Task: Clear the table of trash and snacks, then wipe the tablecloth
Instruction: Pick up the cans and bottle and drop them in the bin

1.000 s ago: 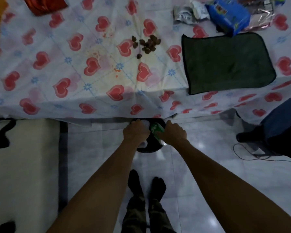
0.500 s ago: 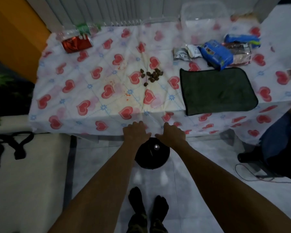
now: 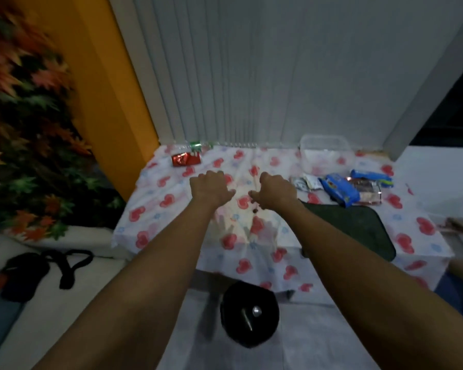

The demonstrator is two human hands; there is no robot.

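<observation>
A white tablecloth [image 3: 155, 209] with red hearts covers the table. My left hand [image 3: 211, 189] and my right hand [image 3: 275, 192] hover side by side over its middle, palms down, fingers loosely curled, holding nothing. Small brown snack bits [image 3: 255, 209] peek out just under my right hand; most of that pile is hidden by it. A dark green cloth [image 3: 358, 225] lies flat to the right. Blue snack packets [image 3: 340, 189] and silver wrappers [image 3: 305, 182] sit behind it. A red packet [image 3: 186, 159] and a plastic bottle [image 3: 195, 146] lie at the back left.
A black round bin [image 3: 249, 313] stands on the tiled floor below the table's front edge, with shiny trash inside. A clear plastic box [image 3: 325, 153] sits at the back right. Artificial leaves [image 3: 24, 129] and a black strap [image 3: 51, 268] are at the left.
Both hands rose from the bin under the table edge to above the middle of the tablecloth. The green-labelled trash they held a second ago is gone. The camera tilted up.
</observation>
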